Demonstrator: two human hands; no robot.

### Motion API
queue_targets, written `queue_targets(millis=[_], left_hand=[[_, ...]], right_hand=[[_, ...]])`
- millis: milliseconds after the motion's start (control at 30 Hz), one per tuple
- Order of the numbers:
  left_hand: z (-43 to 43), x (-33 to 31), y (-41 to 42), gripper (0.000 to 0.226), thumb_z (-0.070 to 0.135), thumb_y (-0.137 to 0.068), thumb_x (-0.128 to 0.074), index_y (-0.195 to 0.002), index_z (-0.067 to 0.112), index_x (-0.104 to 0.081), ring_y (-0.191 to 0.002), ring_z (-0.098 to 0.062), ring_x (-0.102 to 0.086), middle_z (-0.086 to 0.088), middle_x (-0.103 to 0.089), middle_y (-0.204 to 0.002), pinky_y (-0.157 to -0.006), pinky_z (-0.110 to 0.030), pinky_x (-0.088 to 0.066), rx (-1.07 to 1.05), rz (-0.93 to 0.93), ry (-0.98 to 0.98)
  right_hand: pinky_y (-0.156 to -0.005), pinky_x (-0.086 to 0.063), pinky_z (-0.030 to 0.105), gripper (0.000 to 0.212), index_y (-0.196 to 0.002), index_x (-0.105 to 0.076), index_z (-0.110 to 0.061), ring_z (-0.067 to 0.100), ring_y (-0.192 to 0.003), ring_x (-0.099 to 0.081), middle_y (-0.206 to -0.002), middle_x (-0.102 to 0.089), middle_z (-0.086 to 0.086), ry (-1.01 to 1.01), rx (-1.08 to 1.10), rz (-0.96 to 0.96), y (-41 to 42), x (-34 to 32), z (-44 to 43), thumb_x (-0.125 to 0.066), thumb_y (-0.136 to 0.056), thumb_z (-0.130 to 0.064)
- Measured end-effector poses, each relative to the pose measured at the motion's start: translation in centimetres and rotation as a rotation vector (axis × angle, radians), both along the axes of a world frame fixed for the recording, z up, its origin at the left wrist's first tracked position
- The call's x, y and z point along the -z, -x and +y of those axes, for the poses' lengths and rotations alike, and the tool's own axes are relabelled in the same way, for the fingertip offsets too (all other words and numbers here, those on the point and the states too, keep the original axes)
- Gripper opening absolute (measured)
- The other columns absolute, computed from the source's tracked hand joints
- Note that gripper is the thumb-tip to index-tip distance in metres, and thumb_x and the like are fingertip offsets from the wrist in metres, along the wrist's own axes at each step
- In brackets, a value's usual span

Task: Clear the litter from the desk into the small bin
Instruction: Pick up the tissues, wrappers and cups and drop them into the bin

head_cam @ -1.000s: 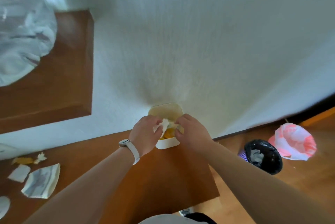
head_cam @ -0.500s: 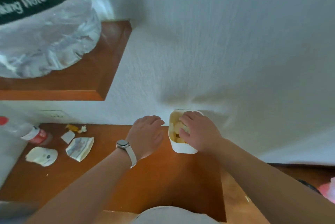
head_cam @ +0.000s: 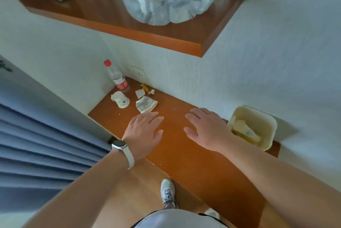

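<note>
Glossy wooden desk (head_cam: 184, 154), crumpled paper litter (head_cam: 146, 105)

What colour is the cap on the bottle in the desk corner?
Red; the bottle cap shows clearly in the head view.

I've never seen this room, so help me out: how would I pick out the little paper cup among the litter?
Find the brown wooden desk along the white wall and follow it to its far left corner, where a clear plastic bottle with a red cap stands. The small white paper cup lies tipped over just in front of it, the only rounded piece; the scraps beside it are flat.
</note>
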State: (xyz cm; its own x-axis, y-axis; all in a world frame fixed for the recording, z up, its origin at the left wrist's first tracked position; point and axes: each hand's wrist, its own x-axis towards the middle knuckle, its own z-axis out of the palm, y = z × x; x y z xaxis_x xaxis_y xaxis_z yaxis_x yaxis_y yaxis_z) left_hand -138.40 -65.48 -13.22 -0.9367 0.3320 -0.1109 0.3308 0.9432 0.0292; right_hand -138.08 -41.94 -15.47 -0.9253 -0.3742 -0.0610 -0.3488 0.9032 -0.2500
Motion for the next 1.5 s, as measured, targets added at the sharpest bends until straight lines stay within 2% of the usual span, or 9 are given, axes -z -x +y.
queue_targets(millis=[233, 433, 1033, 1233, 1500], left_hand=[[-5.1, 1.0, -2.4, 0.052, 0.052, -0.099, -0.033, -0.148, 0.036, -0.029, -0.147, -0.017, -0.019, 0.01, -0.028, -0.157, -0.12, -0.044, -0.018, -0.094, -0.028, 0.007], [-9.6, 1.7, -1.8, 0.052, 0.052, -0.099, -0.032, -0.148, 0.037, -0.027, -0.147, -0.017, -0.017, 0.01, -0.026, -0.158, -0.12, -0.044, -0.017, -0.054, -0.035, -0.024], [-32.9, 2.4, -0.5, 0.049, 0.048, -0.099, -0.035, -0.146, 0.035, -0.033, -0.143, -0.018, -0.025, 0.008, -0.034, -0.153, -0.117, -0.043, -0.02, -0.106, 0.028, -0.136], [-36.0, 3.4, 0.5, 0.048, 0.047, -0.099, -0.039, -0.144, 0.034, -0.036, -0.142, -0.019, -0.03, 0.007, -0.038, -0.151, -0.116, -0.042, -0.022, -0.127, 0.041, -0.16], [-35.3, 5.0, 4.4, 0.048, 0.048, -0.099, -0.036, -0.144, 0.033, -0.036, -0.141, -0.019, -0.03, 0.008, -0.037, -0.151, -0.114, -0.043, -0.026, -0.117, -0.034, -0.182]], right_hand=[[-0.114, -0.027, 0.041, 0.058, -0.146, -0.036, -0.025, 0.022, -0.143, -0.03, -0.153, -0.037, -0.001, -0.078, -0.105, -0.007, -1.3, -1.1, -5.1, -0.027, -0.099, -0.057], [-0.115, -0.026, 0.04, 0.058, -0.147, -0.035, -0.025, 0.021, -0.143, -0.028, -0.155, -0.033, -0.001, -0.147, -0.041, -0.025, -1.7, -1.6, -9.0, -0.027, -0.099, -0.057], [-0.112, -0.032, 0.039, 0.059, -0.147, -0.033, -0.027, 0.02, -0.142, -0.031, -0.155, -0.032, -0.003, -0.205, -0.009, -0.04, 0.7, -1.1, -32.1, -0.028, -0.098, -0.058], [-0.111, -0.033, 0.04, 0.058, -0.147, -0.035, -0.026, 0.02, -0.142, -0.031, -0.154, -0.034, -0.002, -0.225, -0.004, -0.013, 2.1, -1.3, -34.3, -0.031, -0.098, -0.057], [-0.11, -0.034, 0.039, 0.059, -0.146, -0.034, -0.025, 0.02, -0.141, -0.032, -0.153, -0.035, -0.002, -0.251, 0.033, -0.061, 5.3, 1.0, -33.5, -0.033, -0.097, -0.058]])
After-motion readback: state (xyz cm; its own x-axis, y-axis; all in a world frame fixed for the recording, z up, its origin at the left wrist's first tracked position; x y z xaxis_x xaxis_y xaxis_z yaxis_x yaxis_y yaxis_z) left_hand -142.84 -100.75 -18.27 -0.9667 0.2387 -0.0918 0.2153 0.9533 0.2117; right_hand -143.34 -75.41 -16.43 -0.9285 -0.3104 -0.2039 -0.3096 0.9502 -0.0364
